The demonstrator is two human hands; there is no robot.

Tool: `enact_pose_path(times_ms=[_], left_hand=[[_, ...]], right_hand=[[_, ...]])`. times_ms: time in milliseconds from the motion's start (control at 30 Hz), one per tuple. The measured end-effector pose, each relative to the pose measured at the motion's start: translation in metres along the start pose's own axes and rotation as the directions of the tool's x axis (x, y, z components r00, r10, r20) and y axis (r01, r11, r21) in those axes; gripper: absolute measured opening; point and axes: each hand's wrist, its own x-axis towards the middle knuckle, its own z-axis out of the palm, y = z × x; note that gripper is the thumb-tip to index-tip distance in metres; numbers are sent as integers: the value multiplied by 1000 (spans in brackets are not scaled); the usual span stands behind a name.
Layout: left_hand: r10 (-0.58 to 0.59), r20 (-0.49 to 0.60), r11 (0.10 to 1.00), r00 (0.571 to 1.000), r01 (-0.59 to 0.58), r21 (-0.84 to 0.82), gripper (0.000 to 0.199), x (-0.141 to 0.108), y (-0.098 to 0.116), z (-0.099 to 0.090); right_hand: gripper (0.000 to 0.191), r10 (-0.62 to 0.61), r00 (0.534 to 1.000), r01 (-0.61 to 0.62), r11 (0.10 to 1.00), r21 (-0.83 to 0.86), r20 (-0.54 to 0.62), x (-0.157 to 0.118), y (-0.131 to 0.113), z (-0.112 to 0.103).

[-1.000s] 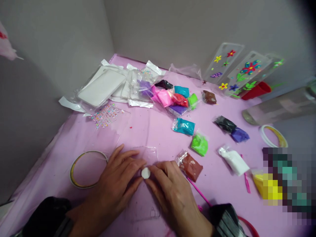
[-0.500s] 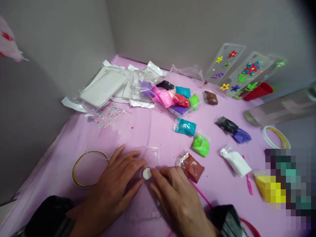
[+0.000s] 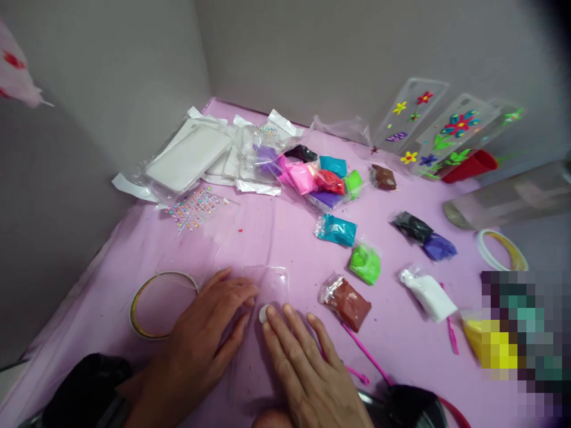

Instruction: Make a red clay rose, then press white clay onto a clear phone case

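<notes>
A clear phone case (image 3: 277, 279) lies flat on the pink-covered table in front of me. On it sits a small white clay disc (image 3: 263, 314), partly covered by a fingertip. My right hand (image 3: 306, 362) is spread flat over the case, with its index fingertip on the disc's edge. To the left, my left hand (image 3: 209, 333) rests beside the disc with its fingers loosely curved and thumb apart, holding nothing. Close to my right hand lie a packet of brown clay (image 3: 345, 303) and a thin pink tool (image 3: 366, 352).
A tape roll (image 3: 134, 315) lies left of my left hand. Clay packets, including a blue one (image 3: 338, 230) and a green one (image 3: 364, 263), lie ahead. Wrapped cases (image 3: 187, 160) are stacked behind. Decorated cases (image 3: 461, 128) lean on the wall near a bottle (image 3: 504, 199).
My right hand has gone from pinching in at the disc's side to lying flat, fingers stretched, with a fingertip over it. My left hand has drawn slightly away from the disc.
</notes>
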Motion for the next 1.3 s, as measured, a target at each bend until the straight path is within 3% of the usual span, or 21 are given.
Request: enact_pose_path(times_ms=[300,567,800,967,1300], left_hand=[[19,25,997,1000,-21,80,26,-1,-2,1],[2,17,1000,1000,-3,23,29,-2,-1,2],[14,71,995,997,-7,-101,28,-4,-2,1],[32,134,983,991,-7,-184,24,-1,-1,-1],[28,134,982,991,-2,-191,27,1,0,-1]], right_hand=[[81,38,999,-37,999,40,-8,6,-1,5],[81,174,984,-160,935,318,-19,-7,3,4],[69,102,995,-94,962,255,-20,-2,1,5],[51,158,987,-145,966,215,-43,-1,-2,0],[46,176,980,-149,958,243,-94,2,-1,-3]])
